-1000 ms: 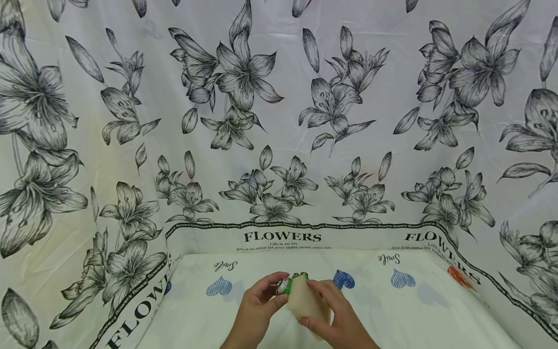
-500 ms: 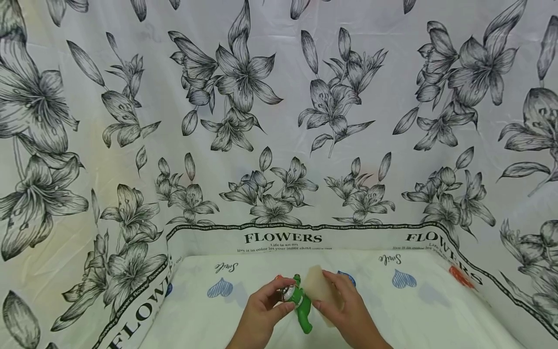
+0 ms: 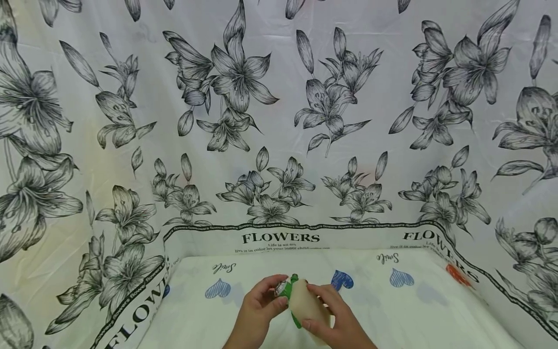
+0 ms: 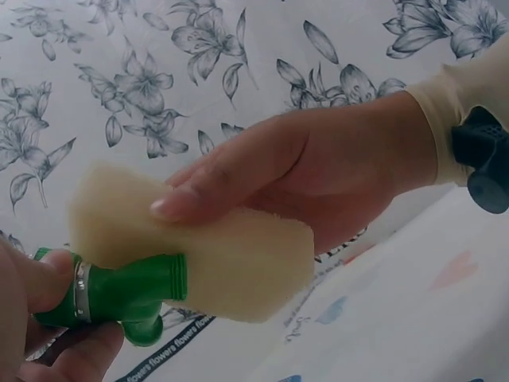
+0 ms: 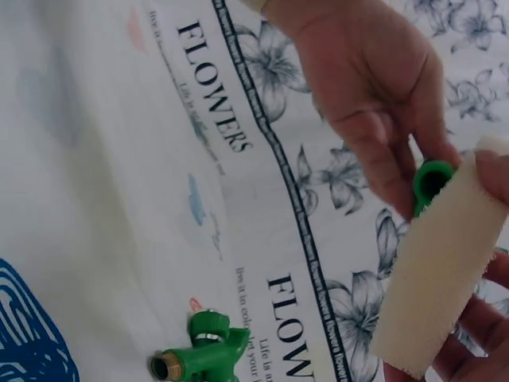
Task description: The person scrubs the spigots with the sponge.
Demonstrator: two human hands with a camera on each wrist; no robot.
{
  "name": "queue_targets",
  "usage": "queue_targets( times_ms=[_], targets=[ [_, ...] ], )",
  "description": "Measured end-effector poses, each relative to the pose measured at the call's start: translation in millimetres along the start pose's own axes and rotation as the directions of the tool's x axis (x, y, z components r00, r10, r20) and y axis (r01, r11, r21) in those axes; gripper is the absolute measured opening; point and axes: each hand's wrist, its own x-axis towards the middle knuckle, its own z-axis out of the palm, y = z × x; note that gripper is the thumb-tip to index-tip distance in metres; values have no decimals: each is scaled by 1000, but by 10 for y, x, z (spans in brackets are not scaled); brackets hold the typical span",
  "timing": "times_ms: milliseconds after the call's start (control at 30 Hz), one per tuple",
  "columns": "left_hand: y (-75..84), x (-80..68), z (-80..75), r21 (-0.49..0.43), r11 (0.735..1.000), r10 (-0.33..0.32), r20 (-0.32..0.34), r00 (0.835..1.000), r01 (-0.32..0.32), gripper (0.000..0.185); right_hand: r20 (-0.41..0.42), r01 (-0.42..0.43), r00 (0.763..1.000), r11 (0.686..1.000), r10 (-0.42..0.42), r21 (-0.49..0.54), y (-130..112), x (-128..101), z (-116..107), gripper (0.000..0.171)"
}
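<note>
Left grip [image 3: 260, 303] pinches green fitting [image 4: 131, 288]; right grip [image 3: 336, 312] pinches sponge [image 4: 231, 253], seemingly against fitting.

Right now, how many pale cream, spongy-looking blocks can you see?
1. The pale cream, spongy-looking block is gripped in the right hand, beside the green, branched, tubular fitting that the left hand holds. No other shows, but one could be hidden.

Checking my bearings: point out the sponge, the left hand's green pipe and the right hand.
Sponge [image 4: 248, 267]: left wrist view, its broad face.
Green pipe [image 4: 130, 290]: left wrist view, its body.
Right hand [image 4: 318, 163]: left wrist view, middle.
</note>
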Motion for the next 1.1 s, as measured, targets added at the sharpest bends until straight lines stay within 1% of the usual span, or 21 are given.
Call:
queue_targets(
  times_ms=[67,167,200,233,267,300,367,433,500,567,633,733,833,967,1100],
  targets=[
    [-1,-2,-7,-10,1000,-3,2,1000,3,51,22,91,996,996,-91,1,-18,4,5,60],
    [-7,-1,-14,-6,1000,5,7,1000,-5,49,25,242,970,969,-241,-47,-33,23,8,65],
    [-13,-2,-19,-8,1000,7,8,1000,-7,47,15,268,963,961,-268,-69,-42,27,8,66],
    [-19,1,-24,-11,1000,7,8,1000,-7,44,0,267,963,960,-268,-85,-53,29,6,67],
    [-25,2,-30,-5,1000,9,1,1000,-9,42,-19,248,968,964,-251,-100,-67,30,2,66],
    [-33,3,-37,5,1000,11,-10,1000,-11,41,-44,207,976,973,-212,-98,-86,29,-6,65],
    [-47,4,-56,17,1000,11,-33,999,-10,41,-109,98,988,991,-107,-86,-130,24,-35,62],
    [-57,3,-73,16,1000,1,-46,999,-1,43,-177,19,984,998,-29,-61,-170,20,-74,59],
    [-65,-3,-88,-2,1000,-16,-48,999,15,45,-230,2,973,999,-12,-47,-195,25,-118,58],
    [-64,-12,-95,-44,998,-42,-34,999,40,46,-254,29,967,999,-39,-46,-200,26,-153,58],
    [-56,-24,-95,-83,995,-63,-17,998,62,47,-250,59,966,997,-67,-39,-198,24,-173,58],
    [-33,-40,-87,-109,991,-71,10,997,71,50,-208,75,975,997,-77,-20,-204,16,-167,58],
    [-9,-62,-83,-134,989,-66,43,997,71,49,-154,30,988,999,-25,27,-227,15,-136,58],
    [14,-86,-85,-130,990,-47,67,997,55,46,-121,-27,992,998,34,61,-247,23,-105,59],
    [17,-102,-90,-61,998,-22,50,998,25,43,-129,-7,992,1000,10,24,-230,23,-104,59]
  ],
)
